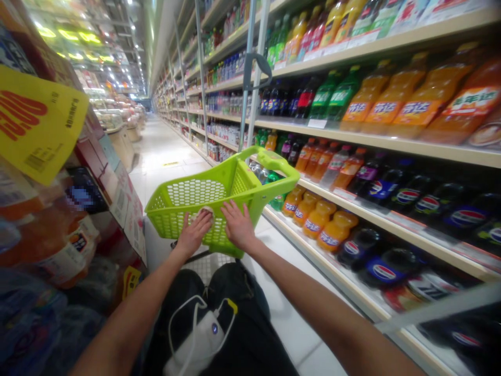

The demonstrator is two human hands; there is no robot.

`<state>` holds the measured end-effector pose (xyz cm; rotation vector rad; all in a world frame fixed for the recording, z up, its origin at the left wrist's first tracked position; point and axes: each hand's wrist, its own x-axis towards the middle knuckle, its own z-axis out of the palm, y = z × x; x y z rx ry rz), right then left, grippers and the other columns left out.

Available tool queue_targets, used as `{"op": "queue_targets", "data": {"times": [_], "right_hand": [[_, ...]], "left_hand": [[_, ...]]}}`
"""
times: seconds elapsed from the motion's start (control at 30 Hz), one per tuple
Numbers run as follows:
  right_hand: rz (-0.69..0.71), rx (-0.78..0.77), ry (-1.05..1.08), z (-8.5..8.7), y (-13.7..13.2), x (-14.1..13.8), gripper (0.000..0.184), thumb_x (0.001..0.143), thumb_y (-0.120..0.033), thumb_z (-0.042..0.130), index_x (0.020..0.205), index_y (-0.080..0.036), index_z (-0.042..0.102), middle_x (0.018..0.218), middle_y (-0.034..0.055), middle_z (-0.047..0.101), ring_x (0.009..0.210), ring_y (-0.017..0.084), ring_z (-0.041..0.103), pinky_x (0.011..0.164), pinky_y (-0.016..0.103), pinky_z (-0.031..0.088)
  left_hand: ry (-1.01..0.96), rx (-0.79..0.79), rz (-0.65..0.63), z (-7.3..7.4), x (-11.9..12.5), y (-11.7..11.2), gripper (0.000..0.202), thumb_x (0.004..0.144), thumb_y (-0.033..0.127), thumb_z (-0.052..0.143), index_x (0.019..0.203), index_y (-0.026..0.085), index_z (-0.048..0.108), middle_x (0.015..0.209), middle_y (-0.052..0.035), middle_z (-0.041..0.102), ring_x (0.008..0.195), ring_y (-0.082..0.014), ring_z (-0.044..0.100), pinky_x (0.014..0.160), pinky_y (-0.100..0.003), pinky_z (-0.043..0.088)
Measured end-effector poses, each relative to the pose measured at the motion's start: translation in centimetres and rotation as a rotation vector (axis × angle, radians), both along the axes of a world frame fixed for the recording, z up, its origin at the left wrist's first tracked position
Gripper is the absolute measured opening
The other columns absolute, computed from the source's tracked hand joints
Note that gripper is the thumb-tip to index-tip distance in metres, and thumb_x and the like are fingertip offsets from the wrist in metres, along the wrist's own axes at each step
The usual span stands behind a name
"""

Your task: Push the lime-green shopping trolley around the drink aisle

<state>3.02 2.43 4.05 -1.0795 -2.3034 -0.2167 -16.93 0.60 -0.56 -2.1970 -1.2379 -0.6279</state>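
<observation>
A lime-green shopping cart (235, 206) with a perforated basket stands just ahead of my knees, its handle toward the shelves. My left hand (192, 232) presses against the basket's near side. Under its fingertips shows the edge of a small whitish cloth or tissue (208, 210), mostly covered by the fingers. Flat on the same side, farther toward the handle, rests my right hand (238, 225), fingers apart and holding nothing. On my lap lies a white power bank (199, 337) with a white cable.
Shelves of bottled drinks line the right, with orange soda bottles (338, 230) and dark cola bottles (391, 266) low down. Stacked drinks and a yellow price sign (39, 122) crowd the left. A tiled aisle (164, 138) runs ahead. A grey bar (442, 305) crosses the lower right.
</observation>
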Motion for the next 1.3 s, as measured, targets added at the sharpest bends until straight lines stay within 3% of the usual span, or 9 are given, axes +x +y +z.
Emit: {"op": "queue_targets", "data": {"times": [0.13, 0.33, 0.4, 0.5, 0.63, 0.7, 0.87, 1.03, 1.3], "right_hand": [[0.022, -0.008, -0.017, 0.5, -0.2, -1.3, 0.052, 0.075, -0.013, 0.044, 0.127, -0.01, 0.046, 0.139, 0.0109, 0.037, 0.132, 0.025, 0.023, 0.107, 0.051, 0.009], [0.051, -0.008, -0.035, 0.8, -0.4, -2.5, 0.049, 0.077, -0.014, 0.043, 0.126, -0.011, 0.047, 0.139, 0.0104, 0.038, 0.133, 0.024, 0.023, 0.107, 0.051, 0.01], [0.054, -0.017, -0.041, 0.8, -0.5, -2.7, 0.049, 0.076, -0.014, 0.044, 0.125, -0.011, 0.047, 0.139, 0.0108, 0.038, 0.133, 0.024, 0.023, 0.107, 0.051, 0.011], [0.059, -0.027, -0.048, 0.6, -0.5, -2.9, 0.049, 0.076, -0.014, 0.045, 0.125, -0.012, 0.048, 0.138, 0.0111, 0.039, 0.133, 0.024, 0.023, 0.107, 0.051, 0.011], [0.062, -0.028, -0.056, 0.7, -0.6, -3.5, 0.049, 0.077, -0.014, 0.044, 0.125, -0.012, 0.047, 0.138, 0.0107, 0.039, 0.132, 0.024, 0.024, 0.108, 0.051, 0.01], [0.063, -0.024, -0.062, 0.9, -0.6, -3.8, 0.048, 0.077, -0.014, 0.044, 0.125, -0.012, 0.047, 0.138, 0.0106, 0.038, 0.132, 0.024, 0.024, 0.108, 0.051, 0.01], [0.076, 0.0, -0.075, 1.3, -0.7, -4.5, 0.047, 0.078, -0.015, 0.044, 0.125, -0.012, 0.048, 0.138, 0.0114, 0.038, 0.133, 0.024, 0.023, 0.108, 0.051, 0.009], [0.107, -0.018, -0.076, 0.8, -0.9, -5.6, 0.047, 0.077, -0.014, 0.044, 0.124, -0.012, 0.049, 0.138, 0.0104, 0.039, 0.133, 0.025, 0.023, 0.108, 0.05, 0.008], [0.19, -0.06, -0.073, -0.5, -0.6, -8.9, 0.047, 0.077, -0.013, 0.044, 0.124, -0.013, 0.049, 0.137, 0.0106, 0.04, 0.132, 0.024, 0.024, 0.108, 0.05, 0.008]], "left_hand": [[-0.069, -0.013, 0.075, 0.3, -0.8, 0.5, 0.035, 0.088, 0.014, 0.033, 0.113, 0.025, 0.055, 0.129, -0.0049, 0.051, 0.126, -0.0157, 0.038, 0.109, -0.048, -0.01], [-0.046, -0.192, 0.148, -3.7, -3.1, -0.4, 0.038, 0.085, 0.011, 0.036, 0.113, 0.027, 0.056, 0.13, -0.0045, 0.05, 0.126, -0.0181, 0.038, 0.11, -0.051, -0.003], [-0.029, -0.206, 0.124, -4.3, -3.7, -0.9, 0.037, 0.086, 0.013, 0.036, 0.113, 0.027, 0.055, 0.13, -0.0041, 0.05, 0.125, -0.0175, 0.039, 0.11, -0.051, -0.003], [-0.037, -0.157, 0.082, -3.3, -4.0, -1.3, 0.034, 0.088, 0.016, 0.035, 0.113, 0.026, 0.055, 0.13, -0.0044, 0.05, 0.125, -0.0167, 0.039, 0.109, -0.05, -0.006], [-0.123, -0.047, 0.115, -0.7, -4.1, -0.8, 0.035, 0.088, 0.013, 0.033, 0.112, 0.025, 0.056, 0.129, -0.0064, 0.05, 0.126, -0.0172, 0.038, 0.109, -0.05, -0.006], [-0.146, -0.043, 0.125, -0.2, -4.2, -0.3, 0.035, 0.087, 0.012, 0.034, 0.11, 0.024, 0.058, 0.127, -0.0066, 0.052, 0.125, -0.0177, 0.04, 0.11, -0.05, -0.003], [-0.116, -0.116, 0.157, -2.4, -5.5, 0.0, 0.036, 0.085, 0.011, 0.035, 0.109, 0.025, 0.058, 0.126, -0.0055, 0.054, 0.123, -0.019, 0.043, 0.109, -0.052, -0.002], [-0.1, -0.171, 0.162, -4.4, -6.8, -1.2, 0.034, 0.083, 0.012, 0.038, 0.107, 0.024, 0.06, 0.125, -0.007, 0.055, 0.123, -0.021, 0.043, 0.109, -0.054, 0.004], [-0.292, 0.002, 0.357, -1.8, -9.6, -1.4, 0.033, 0.085, 0.012, 0.034, 0.107, 0.023, 0.056, 0.129, -0.008, 0.051, 0.126, -0.0203, 0.038, 0.107, -0.057, -0.001]]}}
